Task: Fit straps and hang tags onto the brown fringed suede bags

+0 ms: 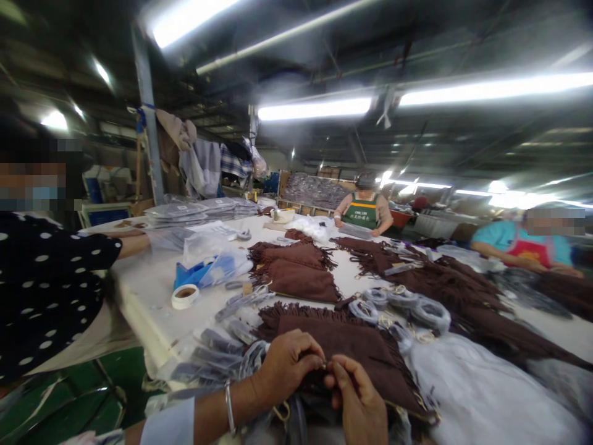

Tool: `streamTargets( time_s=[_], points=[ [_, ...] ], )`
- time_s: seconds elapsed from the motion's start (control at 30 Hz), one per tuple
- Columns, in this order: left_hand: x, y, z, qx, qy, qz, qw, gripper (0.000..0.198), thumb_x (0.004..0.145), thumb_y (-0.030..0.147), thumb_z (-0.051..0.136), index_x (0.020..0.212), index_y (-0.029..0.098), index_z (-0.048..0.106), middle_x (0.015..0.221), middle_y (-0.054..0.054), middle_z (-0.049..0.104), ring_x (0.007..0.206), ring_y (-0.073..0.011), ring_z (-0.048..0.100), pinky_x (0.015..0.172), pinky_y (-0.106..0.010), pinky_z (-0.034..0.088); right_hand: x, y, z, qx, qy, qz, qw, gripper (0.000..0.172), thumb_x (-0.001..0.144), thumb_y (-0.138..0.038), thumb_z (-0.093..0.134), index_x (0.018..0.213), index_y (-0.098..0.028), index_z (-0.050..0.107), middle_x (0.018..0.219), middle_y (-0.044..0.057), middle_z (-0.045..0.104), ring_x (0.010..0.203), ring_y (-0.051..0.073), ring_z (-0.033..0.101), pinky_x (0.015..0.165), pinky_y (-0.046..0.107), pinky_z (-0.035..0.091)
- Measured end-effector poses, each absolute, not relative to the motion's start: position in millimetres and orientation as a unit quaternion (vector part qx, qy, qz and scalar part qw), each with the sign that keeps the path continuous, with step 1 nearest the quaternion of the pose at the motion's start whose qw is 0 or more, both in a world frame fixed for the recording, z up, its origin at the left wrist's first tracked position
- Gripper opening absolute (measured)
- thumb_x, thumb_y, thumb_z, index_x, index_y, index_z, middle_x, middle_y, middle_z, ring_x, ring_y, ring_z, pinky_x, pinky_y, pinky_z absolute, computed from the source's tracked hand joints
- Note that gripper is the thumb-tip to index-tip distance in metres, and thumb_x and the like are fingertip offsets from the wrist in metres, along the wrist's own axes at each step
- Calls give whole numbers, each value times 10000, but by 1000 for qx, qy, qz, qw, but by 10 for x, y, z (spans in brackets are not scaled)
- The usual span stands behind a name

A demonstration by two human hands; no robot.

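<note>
At the near edge of the white table (148, 290), directly below the camera: brown fringed bag (352, 346), laid flat, fringe showing along its far and right sides. Pinched at its near edge by left hand (285, 368) and right hand (359, 402), the fingertips of both closed together on one small spot of the bag; detail there too small to tell. Metal bangle (228, 408) worn on the left wrist. Just left of the bag, overlapped clear packets (217, 346) of dark parts; just beyond it, coiled straps (430, 312) in plastic wrap, and white wrapping (472, 389) heaped to the right. Farther out, stacked brown bags (301, 272), with a roll of tape (185, 296) and a blue item (204, 272) in clear plastic to their left. Placed around the table, well apart from the two hands: person in a dotted black top (46, 284) at left, person in a green apron (364, 210) at the far end, person in a teal shirt (528, 247) at right.
</note>
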State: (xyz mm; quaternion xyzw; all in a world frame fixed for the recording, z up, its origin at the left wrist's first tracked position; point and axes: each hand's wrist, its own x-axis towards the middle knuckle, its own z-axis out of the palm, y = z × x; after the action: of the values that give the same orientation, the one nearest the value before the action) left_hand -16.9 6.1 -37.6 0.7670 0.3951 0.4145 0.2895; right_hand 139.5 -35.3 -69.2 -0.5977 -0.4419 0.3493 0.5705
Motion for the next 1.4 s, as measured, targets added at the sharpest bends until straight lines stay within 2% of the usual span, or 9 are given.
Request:
streamTargets(
  time_s=[0.4, 0.73, 0.83, 1.0, 1.17, 1.4],
  points=[
    [-127, 49, -392, 787, 419, 386, 235, 95, 840, 158, 615, 810, 197, 697, 800, 2, 689, 805, -163, 587, 717, -258, 373, 1397, -334, -688, -593, -449, 384, 547, 445, 724, -602, 673, 909, -199, 720, 608, -20, 641, 500, 135, 485, 505, 242, 400],
    [-114, 68, -419, 798, 420, 371, 224, 120, 865, 174, 585, 805, 196, 686, 787, 0, 685, 796, -167, 581, 706, -265, 375, 1517, -231, -777, -546, -462, 458, 528, 439, 706, -532, 740, 961, -177, 691, 684, 13, 685, 642, 175, 616, 566, 241, 478],
    [-113, 64, -418, 804, 413, 367, 220, 131, 868, 152, 576, 797, 196, 677, 788, 5, 682, 802, -164, 575, 714, -266, 373, 1551, -209, -750, -522, -450, 502, 522, 399, 673, -510, 779, 882, -188, 672, 670, -2, 672, 613, 156, 613, 547, 225, 473],
    [-101, 68, -453, 817, 405, 355, 205, 155, 857, 105, 553, 782, 196, 654, 790, 6, 672, 806, -162, 563, 728, -272, 364, 1609, -177, -666, -481, -440, 585, 482, 347, 639, -456, 817, 726, -180, 627, 591, -35, 607, 498, 91, 532, 470, 177, 392],
    [-83, 95, -533, 823, 398, 355, 195, 154, 854, 95, 561, 777, 200, 642, 786, 14, 665, 803, -155, 559, 731, -265, 359, 1655, -138, -622, -452, -425, 646, 444, 391, 614, -446, 848, 764, -195, 589, 667, -42, 627, 505, 88, 557, 483, 185, 394],
    [-87, 116, -627, 838, 397, 334, 169, 94, 830, 109, 615, 798, 195, 635, 788, 12, 661, 788, -156, 556, 708, -265, 357, 1675, -106, -715, -457, -413, 665, 422, 387, 625, -434, 848, 716, -181, 569, 535, -28, 616, 472, 97, 548, 480, 185, 388]
  ],
)
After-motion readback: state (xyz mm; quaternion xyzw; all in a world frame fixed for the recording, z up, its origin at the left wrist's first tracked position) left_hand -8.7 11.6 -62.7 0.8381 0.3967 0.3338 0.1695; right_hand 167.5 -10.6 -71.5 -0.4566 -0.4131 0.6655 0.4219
